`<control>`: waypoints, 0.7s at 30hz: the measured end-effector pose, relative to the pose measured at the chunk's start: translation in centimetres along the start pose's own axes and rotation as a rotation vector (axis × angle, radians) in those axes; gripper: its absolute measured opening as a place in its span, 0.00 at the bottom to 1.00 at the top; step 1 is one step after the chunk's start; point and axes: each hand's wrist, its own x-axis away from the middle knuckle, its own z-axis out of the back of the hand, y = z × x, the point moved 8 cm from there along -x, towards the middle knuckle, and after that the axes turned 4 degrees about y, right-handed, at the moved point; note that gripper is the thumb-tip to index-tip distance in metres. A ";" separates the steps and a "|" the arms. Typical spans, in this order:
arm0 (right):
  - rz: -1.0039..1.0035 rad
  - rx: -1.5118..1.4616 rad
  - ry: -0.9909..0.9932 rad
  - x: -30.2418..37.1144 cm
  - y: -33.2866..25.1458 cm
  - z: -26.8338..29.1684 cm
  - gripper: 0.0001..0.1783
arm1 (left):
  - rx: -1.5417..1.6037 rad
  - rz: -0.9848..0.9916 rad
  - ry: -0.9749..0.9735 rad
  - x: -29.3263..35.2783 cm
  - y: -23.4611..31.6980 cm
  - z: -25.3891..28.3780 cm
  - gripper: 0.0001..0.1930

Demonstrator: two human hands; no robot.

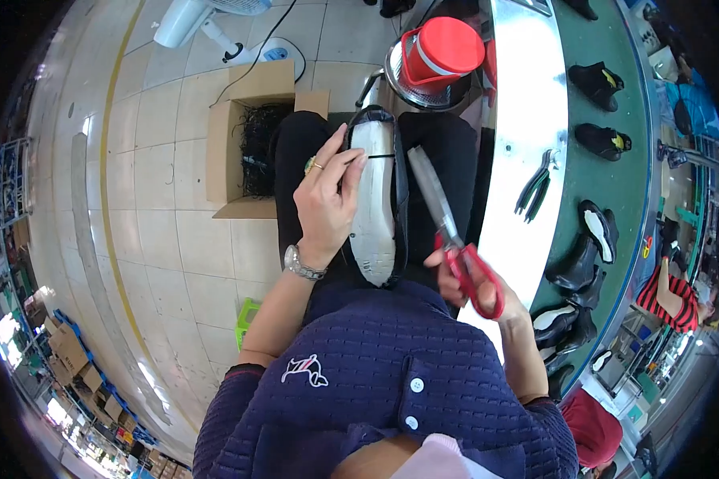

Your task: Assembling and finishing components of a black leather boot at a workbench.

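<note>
Across my lap lies a shoe last [373, 203], its pale sole side facing up, with a black shoe upper [402, 215] wrapped round its edges. A thin black cord crosses the last near its far end. My left hand [327, 191] grips the last from its left side, fingertips on the pale surface close to the cord. In my right hand [463, 275] is a pair of red-handled scissors [479, 279], held to the right of the last. The long blades point away from me and look nearly closed, apart from the last.
A cardboard box [224, 160] of black scraps stands left of my knees. Ahead is a red bucket [447, 52] on a round metal stool [419, 96]. On the white ledge [527, 104] at right lie black-handled pliers [538, 188]. Beyond, a green conveyor [591, 180] carries several black shoes.
</note>
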 end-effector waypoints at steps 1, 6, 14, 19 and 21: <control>-0.051 -0.027 -0.080 0.0 0.6 -1.4 0.51 | 0.003 0.002 0.000 0.1 -0.3 -0.2 0.05; -0.122 0.037 0.035 -2.3 1.1 -2.9 0.41 | -0.087 -0.146 0.053 0.8 0.2 -0.1 0.04; -0.027 0.405 0.322 -3.2 3.0 -1.7 0.27 | -0.162 -0.275 0.033 0.0 2.5 0.1 0.03; -0.056 0.256 0.224 -3.3 2.8 -1.4 0.25 | 0.548 0.464 -0.131 -1.2 -2.2 -0.1 0.07; -0.027 0.195 0.206 -3.3 2.7 -0.9 0.22 | 0.580 0.334 -0.054 -3.2 0.4 2.1 0.07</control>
